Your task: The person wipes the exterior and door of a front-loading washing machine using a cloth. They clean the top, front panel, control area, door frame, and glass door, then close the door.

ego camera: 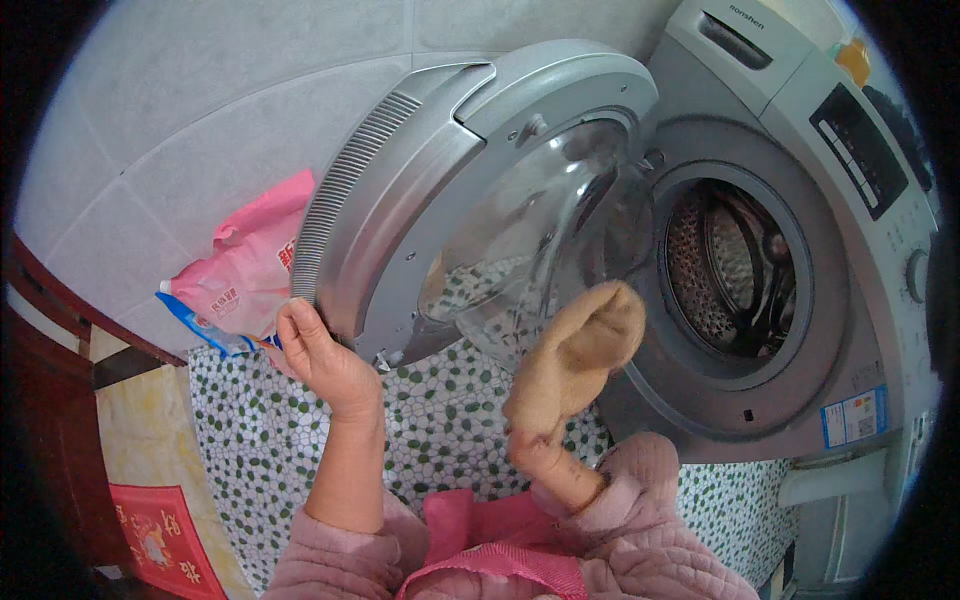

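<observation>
A front-loading washing machine (742, 420) stands at the right with its round door (375, 225) swung out towards the left. My left hand (322, 352) grips the lower outer edge of that door, next to the ribbed silver trim. A tan cloth (577, 345) covers most of my right hand (532, 450), its fingers hidden; the hand holds the cloth in front of the clear door glass (555, 202). Through the machine's opening shows the perforated metal drum (697, 262). The cloth is folded over at its upper end.
Left of the door, a pink plastic detergent bag (232, 277) leans near the tiled wall (225, 97). Pebble-patterned flooring (442, 412) spreads below. A red mat (161, 532) and a dark red door frame (45, 420) are at the lower left. A control panel (859, 150) tops the machine's front.
</observation>
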`<state>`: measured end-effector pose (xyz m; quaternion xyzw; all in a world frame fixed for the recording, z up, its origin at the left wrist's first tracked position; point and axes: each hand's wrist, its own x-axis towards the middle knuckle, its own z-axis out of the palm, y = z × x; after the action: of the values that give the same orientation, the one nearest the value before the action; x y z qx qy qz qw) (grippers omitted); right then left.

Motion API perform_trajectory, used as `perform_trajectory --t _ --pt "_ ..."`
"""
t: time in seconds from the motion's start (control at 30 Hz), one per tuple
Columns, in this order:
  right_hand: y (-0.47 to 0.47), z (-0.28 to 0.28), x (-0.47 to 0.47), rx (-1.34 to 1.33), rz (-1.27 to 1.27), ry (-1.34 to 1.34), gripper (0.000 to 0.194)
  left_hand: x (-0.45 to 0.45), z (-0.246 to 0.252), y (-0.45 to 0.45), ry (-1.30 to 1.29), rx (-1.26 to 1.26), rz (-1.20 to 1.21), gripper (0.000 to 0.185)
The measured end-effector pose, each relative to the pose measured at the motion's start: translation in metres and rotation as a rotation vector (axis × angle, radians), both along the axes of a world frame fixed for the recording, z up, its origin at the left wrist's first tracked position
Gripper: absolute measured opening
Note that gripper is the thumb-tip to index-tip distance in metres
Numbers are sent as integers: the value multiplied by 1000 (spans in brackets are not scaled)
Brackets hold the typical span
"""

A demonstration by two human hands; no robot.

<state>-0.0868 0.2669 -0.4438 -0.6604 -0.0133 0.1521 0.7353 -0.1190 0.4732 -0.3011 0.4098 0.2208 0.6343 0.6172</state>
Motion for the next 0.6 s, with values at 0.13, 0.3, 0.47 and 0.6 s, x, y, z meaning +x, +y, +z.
perform_trajectory --t 0.13,0.3,0.47,0.6 --pt "2 -15 -18 -59 2 -14 45 -3 -1 2 -32 21 -45 24" --pt "-4 6 72 -11 -207 -154 42 -6 -4 6 -14 29 -19 23" --pt "-19 60 184 203 -471 -328 42 -1 -2 0 10 68 -23 23" --pt "-9 95 175 322 -478 -297 42 -4 -6 2 29 56 -1 23"
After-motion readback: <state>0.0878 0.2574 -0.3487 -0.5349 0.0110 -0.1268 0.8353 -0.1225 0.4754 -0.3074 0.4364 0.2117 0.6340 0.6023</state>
